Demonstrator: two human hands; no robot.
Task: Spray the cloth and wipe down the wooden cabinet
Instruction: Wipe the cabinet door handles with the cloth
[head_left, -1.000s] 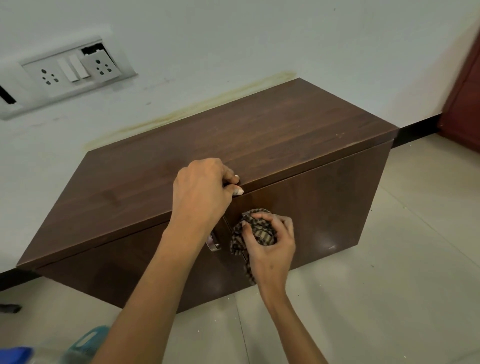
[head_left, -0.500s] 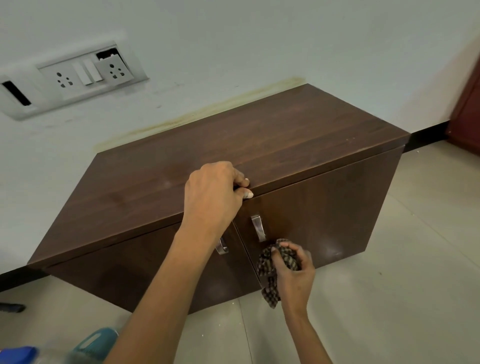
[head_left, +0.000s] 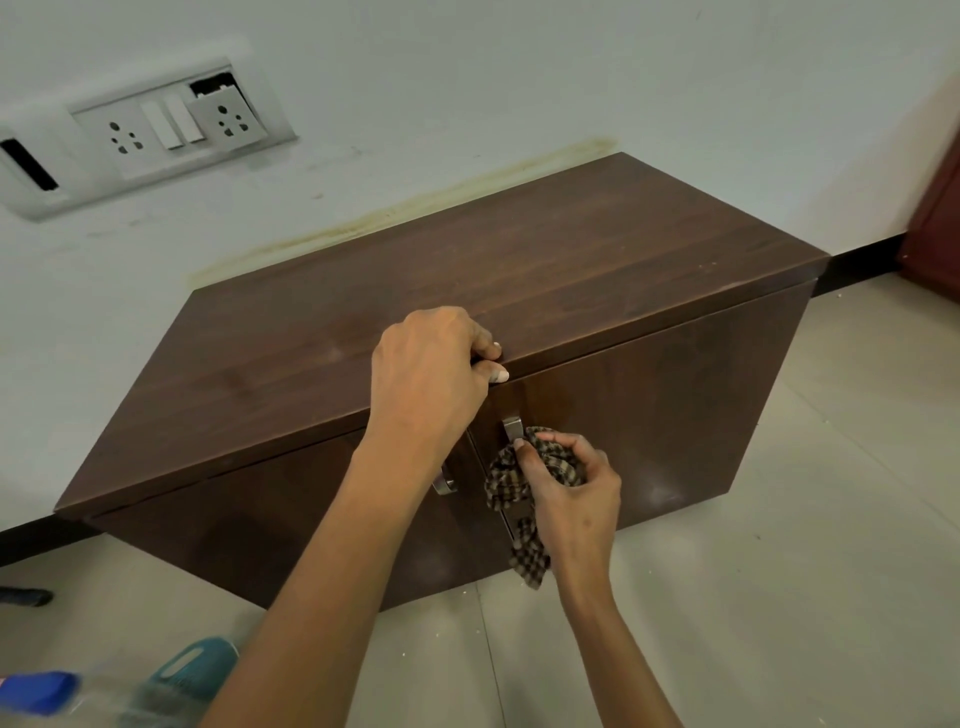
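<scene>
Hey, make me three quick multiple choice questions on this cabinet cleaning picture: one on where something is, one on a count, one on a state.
1. Where is the checked cloth?
A. On the cabinet top
B. Against the cabinet front by a door handle
C. On the floor

2. How many metal door handles show on the cabinet?
A. Two
B. Four
C. None

3. What is the left hand doing?
A. Hanging free
B. Holding a bottle
C. Its grip is curled over the top's front edge

Answers: 1 B, the right hand presses the cloth beside the handle; 2 A, one per door; 3 C, fingers hook that edge.
</scene>
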